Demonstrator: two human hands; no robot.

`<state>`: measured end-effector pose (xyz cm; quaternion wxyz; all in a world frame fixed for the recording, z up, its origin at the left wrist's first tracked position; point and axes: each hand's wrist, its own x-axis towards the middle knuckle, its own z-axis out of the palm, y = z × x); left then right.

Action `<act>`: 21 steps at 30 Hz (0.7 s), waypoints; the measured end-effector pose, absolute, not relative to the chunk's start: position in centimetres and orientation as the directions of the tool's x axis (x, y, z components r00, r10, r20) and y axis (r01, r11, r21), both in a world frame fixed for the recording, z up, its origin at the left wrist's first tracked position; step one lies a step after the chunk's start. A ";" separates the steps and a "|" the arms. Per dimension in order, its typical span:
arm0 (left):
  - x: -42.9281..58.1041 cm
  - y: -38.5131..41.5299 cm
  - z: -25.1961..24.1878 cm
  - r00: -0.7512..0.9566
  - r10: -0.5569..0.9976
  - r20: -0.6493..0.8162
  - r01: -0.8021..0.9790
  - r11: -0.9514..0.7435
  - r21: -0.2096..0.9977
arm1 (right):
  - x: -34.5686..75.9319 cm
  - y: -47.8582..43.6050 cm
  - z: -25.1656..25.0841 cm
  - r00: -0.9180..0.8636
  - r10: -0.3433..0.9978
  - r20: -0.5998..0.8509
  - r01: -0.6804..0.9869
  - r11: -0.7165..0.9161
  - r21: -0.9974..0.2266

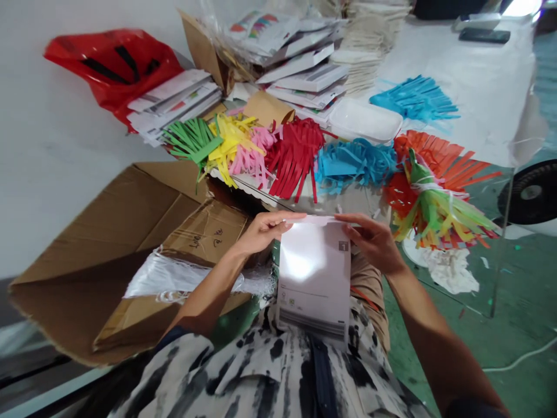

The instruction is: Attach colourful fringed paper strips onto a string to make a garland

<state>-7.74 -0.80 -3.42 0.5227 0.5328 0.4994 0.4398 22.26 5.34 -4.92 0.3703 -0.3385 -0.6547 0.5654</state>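
My L grip [268,228] & R grip [373,241] both clamped on top corners of white pack [315,276], bottom end at my shirt [256,371]. Grey sq. [343,246] up top R reads "1"; logos [287,301] + fine print lower L illegible. Carton [93,238] on L: handwriting [208,239], unclear. Fringed paper [296,155] on surface [470,75] beyond.

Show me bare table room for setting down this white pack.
The white table cover shows bare between the dark object, the upper blue fringe and the orange fringe. It is crowded along the near edge, from the green fringe to the orange, and behind, at the white tray and stacked packs.
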 end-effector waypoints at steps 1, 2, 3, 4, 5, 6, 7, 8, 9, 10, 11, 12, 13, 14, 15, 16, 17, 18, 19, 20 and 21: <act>-7.6 -0.7 -3.8 0.116 0.992 -0.055 0.069 0.047 0.997 | 22.5 5.5 -5.2 -0.501 0.856 0.131 0.052 0.180 -0.982; -7.4 -0.6 -4.2 0.115 0.991 -0.063 0.054 0.057 0.997 | 22.6 5.5 -5.4 -0.502 0.851 0.153 0.070 0.217 -0.974; -7.3 -0.7 -4.7 0.111 0.991 -0.075 0.036 0.071 0.997 | 22.8 5.5 -5.5 -0.505 0.847 0.166 0.080 0.237 -0.968; -7.2 -0.9 -5.2 0.099 0.992 -0.081 0.021 0.080 0.997 | 22.9 5.4 -5.6 -0.507 0.845 0.170 0.083 0.244 -0.966; -7.1 -1.1 -5.5 0.084 0.993 -0.080 0.011 0.080 0.997 | 23.0 5.3 -5.5 -0.516 0.840 0.166 0.081 0.241 -0.967; -7.1 -1.4 -5.8 0.067 0.995 -0.073 0.005 0.073 0.997 | 23.1 5.1 -5.3 -0.533 0.831 0.158 0.077 0.234 -0.969; -7.2 -1.8 -5.8 0.055 0.997 -0.061 0.001 0.061 0.998 | 23.1 4.9 -4.9 -0.552 0.821 0.150 0.072 0.226 -0.972; -7.3 -2.1 -5.7 0.051 0.998 -0.044 -0.006 0.045 0.999 | 23.1 4.7 -4.4 -0.566 0.812 0.142 0.067 0.216 -0.974; -7.3 -2.5 -5.4 0.057 0.998 -0.025 -0.014 0.026 1.000 | 23.1 4.5 -3.9 -0.573 0.809 0.134 0.065 0.207 -0.976; -7.3 -2.9 -5.0 0.066 0.998 -0.009 -0.016 0.010 1.000 | 22.9 4.2 -3.4 -0.564 0.815 0.131 0.065 0.201 -0.977; -7.2 -3.3 -4.5 0.067 0.998 0.004 -0.009 -0.003 1.000 | 22.7 3.9 -3.0 -0.544 0.829 0.132 0.065 0.199 -0.978; -7.0 -3.7 -4.0 0.051 0.999 0.013 0.012 -0.013 1.000 | 22.4 3.6 -2.7 -0.516 0.845 0.140 0.063 0.201 -0.978; -6.7 -4.1 -3.6 0.016 1.000 0.020 0.045 -0.021 0.999 | 22.1 3.3 -2.4 -0.489 0.859 0.149 0.063 0.206 -0.977; -6.4 -4.4 -3.2 -0.031 0.999 0.026 0.084 -0.023 0.996 | 21.8 3.0 -2.3 -0.467 0.871 0.154 0.069 0.210 -0.975; -6.0 -4.7 -2.9 -0.079 0.996 0.031 0.118 -0.021 0.993 | 21.6 2.6 -2.3 -0.450 0.880 0.150 0.078 0.206 -0.975; -5.7 -5.0 -2.7 -0.116 0.993 0.032 0.141 -0.015 0.990 | 21.5 2.3 -2.3 -0.440 0.889 0.131 0.089 0.188 -0.978; -5.5 -5.3 -2.6 -0.138 0.990 0.029 0.148 -0.008 0.989 | 21.4 2.1 -2.4 -0.436 0.894 0.102 0.098 0.160 -0.982; -5.3 -5.5 -2.6 -0.147 0.989 0.019 0.139 0.002 0.990 | 21.4 1.9 -2.5 -0.435 0.898 0.072 0.103 0.129 -0.986; -5.3 -5.7 -2.6 -0.151 0.989 0.002 0.112 0.015 0.994 | 21.4 1.8 -2.4 -0.439 0.897 0.049 0.107 0.106 -0.989; -5.3 -5.8 -2.7 -0.152 0.988 -0.026 0.066 0.037 0.997 | 21.4 1.7 -2.3 -0.452 0.891 0.042 0.110 0.102 -0.989; -5.4 -5.9 -2.7 -0.155 0.985 -0.070 -0.004 0.070 0.998 | 21.5 1.8 -2.0 -0.477 0.878 0.048 0.123 0.120 -0.985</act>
